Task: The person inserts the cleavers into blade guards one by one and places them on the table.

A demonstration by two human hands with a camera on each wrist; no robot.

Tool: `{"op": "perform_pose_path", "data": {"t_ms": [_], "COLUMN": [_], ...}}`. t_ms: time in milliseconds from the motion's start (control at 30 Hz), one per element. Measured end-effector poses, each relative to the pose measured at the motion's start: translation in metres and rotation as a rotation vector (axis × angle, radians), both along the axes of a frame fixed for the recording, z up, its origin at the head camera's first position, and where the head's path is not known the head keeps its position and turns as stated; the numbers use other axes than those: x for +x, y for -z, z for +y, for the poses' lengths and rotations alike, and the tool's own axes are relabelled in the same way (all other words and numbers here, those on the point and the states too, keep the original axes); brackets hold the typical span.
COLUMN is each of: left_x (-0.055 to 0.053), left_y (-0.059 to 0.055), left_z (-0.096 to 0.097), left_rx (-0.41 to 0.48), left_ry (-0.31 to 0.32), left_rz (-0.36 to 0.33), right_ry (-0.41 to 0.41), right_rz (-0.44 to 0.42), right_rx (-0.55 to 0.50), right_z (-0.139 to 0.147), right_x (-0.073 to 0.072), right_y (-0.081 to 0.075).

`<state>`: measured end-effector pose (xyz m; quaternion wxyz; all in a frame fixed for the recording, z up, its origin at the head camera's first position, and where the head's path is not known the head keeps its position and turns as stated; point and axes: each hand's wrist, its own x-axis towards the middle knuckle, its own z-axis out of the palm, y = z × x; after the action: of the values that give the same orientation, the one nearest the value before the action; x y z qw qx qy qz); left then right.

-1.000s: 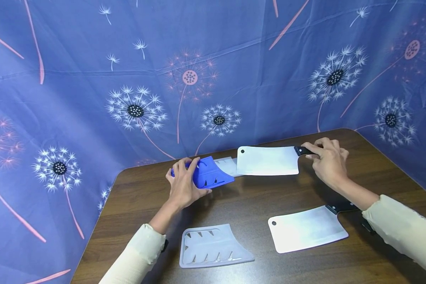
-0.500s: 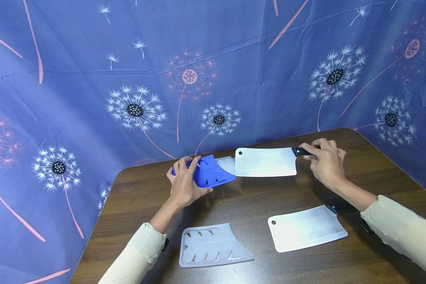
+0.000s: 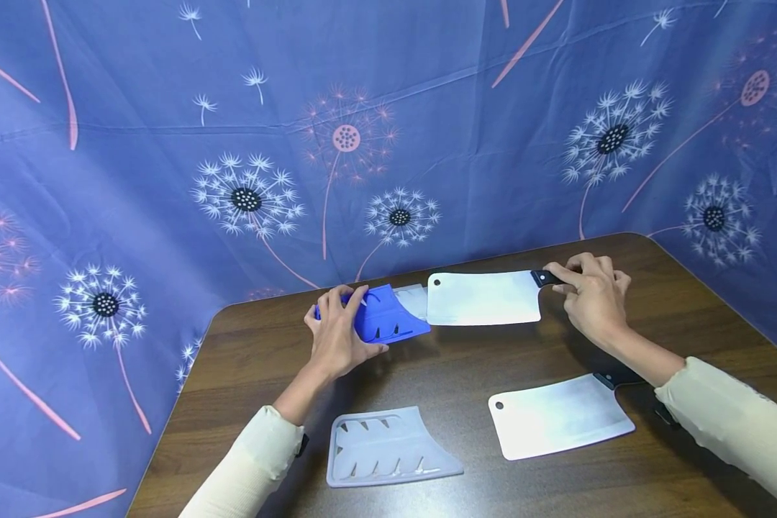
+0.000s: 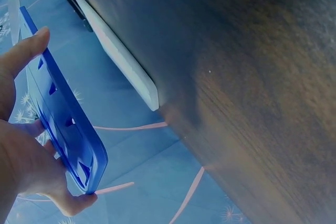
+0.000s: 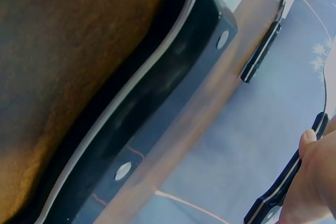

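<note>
In the head view my left hand (image 3: 337,331) grips a blue cleaver sheath (image 3: 388,316) above the back of the table, fingers over its top and thumb along its lower edge. My right hand (image 3: 596,298) holds a cleaver by its black handle (image 3: 545,278). The blade (image 3: 482,300) points left, its end beside the sheath's slanted mouth; whether they touch I cannot tell. Behind lies a white sheath (image 3: 413,298), partly hidden; the left wrist view shows this white sheath (image 4: 121,59) with a black handle (image 4: 77,9) at its far end.
Nearer the front, a translucent white sheath (image 3: 388,446) lies on the brown wooden table (image 3: 246,374). To its right lies a second bare cleaver (image 3: 560,417), its handle (image 5: 142,114) large in the right wrist view. Blue dandelion-patterned cloth (image 3: 479,144) hangs behind the table.
The right hand has moved the cleaver slightly left and lower, so its blade end now sits closer to the blue sheath. The left hand and sheath shifted only slightly.
</note>
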<state>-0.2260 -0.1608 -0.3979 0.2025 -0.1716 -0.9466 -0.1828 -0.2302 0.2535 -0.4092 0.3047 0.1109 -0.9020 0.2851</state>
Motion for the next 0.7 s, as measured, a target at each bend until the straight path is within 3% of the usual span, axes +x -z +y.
{"op": "perform_pose_path", "data": {"t_ms": [700], "left_x": [-0.002], "left_y": [0.007], "left_z": [0.004], "left_rx": [-0.057], "left_ry": [0.092], "left_rz": [0.078], "right_ry": [-0.075], "right_rz": [0.046], "right_rx": [0.086], "right_z": [-0.023], "right_x": [-0.002], "right_y": [0.007]}}
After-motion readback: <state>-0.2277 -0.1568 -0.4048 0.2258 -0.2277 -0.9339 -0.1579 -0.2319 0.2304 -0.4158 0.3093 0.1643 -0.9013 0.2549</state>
